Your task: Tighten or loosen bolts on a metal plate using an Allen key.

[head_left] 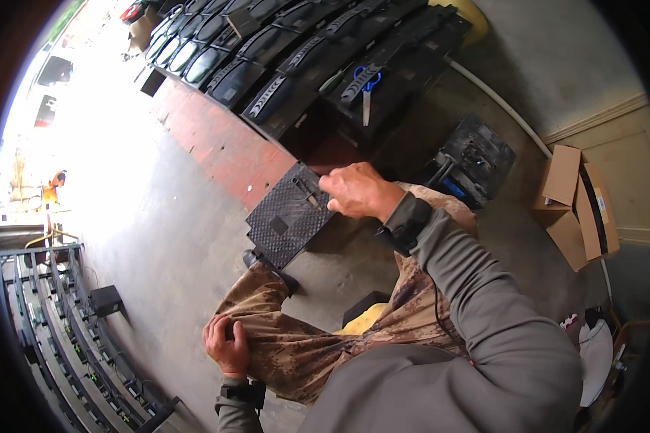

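Note:
A black textured panel (290,211) lies flat in front of me, its surface ribbed with a small smooth square in it. On its upper part rests a slim tool (308,193) with a black end and a paler tip; its kind is unclear. Over the panel's right edge, beside this tool, my right hand (360,190) has its fingers curled together. Whatever is between them, if anything, is hidden. My left hand (226,345) lies on my knee in camouflage trousers (267,317), fingers loosely bent over the cloth and holding nothing.
Black parts (267,65) are stacked in rows ahead, with blue-handled scissors (367,90) on the nearest right pieces. To the right sit a black case (477,162) and an open cardboard box (585,206). A metal rack (58,325) and a small black box (106,300) stand at left.

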`<state>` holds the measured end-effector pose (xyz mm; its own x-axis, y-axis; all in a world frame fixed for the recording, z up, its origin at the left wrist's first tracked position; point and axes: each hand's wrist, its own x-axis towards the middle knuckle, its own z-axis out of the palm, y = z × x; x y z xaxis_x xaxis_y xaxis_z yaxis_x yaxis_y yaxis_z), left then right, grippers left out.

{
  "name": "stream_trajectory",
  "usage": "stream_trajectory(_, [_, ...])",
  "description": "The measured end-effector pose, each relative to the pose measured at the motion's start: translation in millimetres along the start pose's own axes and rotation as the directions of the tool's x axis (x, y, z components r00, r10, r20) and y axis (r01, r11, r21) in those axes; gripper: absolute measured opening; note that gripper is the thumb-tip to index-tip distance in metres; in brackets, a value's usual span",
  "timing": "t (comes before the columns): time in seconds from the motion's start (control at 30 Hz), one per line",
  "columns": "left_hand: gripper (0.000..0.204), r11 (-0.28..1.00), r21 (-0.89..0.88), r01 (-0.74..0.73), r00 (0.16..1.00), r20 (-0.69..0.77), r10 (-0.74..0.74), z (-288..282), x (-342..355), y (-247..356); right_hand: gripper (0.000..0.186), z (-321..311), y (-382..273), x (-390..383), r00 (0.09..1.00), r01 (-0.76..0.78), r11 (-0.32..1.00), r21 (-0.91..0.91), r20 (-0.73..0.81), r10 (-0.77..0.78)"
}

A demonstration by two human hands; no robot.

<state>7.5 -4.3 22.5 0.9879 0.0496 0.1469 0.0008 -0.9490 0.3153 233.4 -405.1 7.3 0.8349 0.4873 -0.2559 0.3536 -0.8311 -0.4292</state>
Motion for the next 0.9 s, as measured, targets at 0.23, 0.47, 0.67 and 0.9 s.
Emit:
stream_trajectory(0.23, [0.019,1.000,-0.016,-0.010,1.000,-0.001,0.010,-1.4,2.6,2.2,0.029,14.2,9.5,4.2,0.988,0.093,0.996,0.016,-0.126,-0.090])
stream_trajectory(0.47, [0.020,1.000,-0.015,-0.008,1.000,-0.006,0.008,-0.6,0.6,-0.3,0.019,-2.8,2.7,-1.0,0.998,-0.034,0.999,-0.007,0.043,0.034])
stream_trajectory(0.67, [0.021,1.000,0.005,-0.008,1.000,-0.002,0.008,-1.4,-0.1,-1.3,0.025,0.3,2.1,1.9,0.999,0.035,0.999,-0.012,-0.001,-0.035])
stream_trajectory(0.9, [0.020,1.000,-0.002,-0.010,1.000,-0.001,0.010,-1.0,2.0,2.4,0.024,10.8,10.8,0.6,0.995,0.068,0.998,0.000,-0.078,-0.068])
